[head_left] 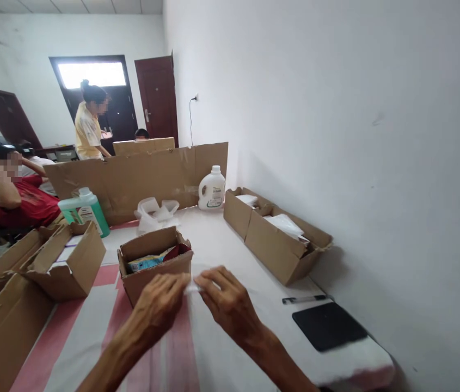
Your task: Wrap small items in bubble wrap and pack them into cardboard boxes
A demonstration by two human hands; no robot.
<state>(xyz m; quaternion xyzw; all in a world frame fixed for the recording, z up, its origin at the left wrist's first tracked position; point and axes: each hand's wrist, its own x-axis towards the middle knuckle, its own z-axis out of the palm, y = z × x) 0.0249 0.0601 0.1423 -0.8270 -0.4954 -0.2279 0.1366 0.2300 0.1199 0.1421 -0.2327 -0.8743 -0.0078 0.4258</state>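
Left hand (160,305) and right hand (225,302) — small white piece (193,287) pinched between fingertips.

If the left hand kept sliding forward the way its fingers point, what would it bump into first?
Most likely the small open cardboard box just beyond the left hand. The gap between them looks tiny, though depth is hard to judge from this view.

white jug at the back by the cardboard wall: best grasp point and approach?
Probably the white jug takes a grip best at its neck, just under the cap, coming from above and the front. It stands upright, the cardboard wall is close behind it and an open box is on its right, so those sides are cramped. Whether it has a handle cannot be seen.
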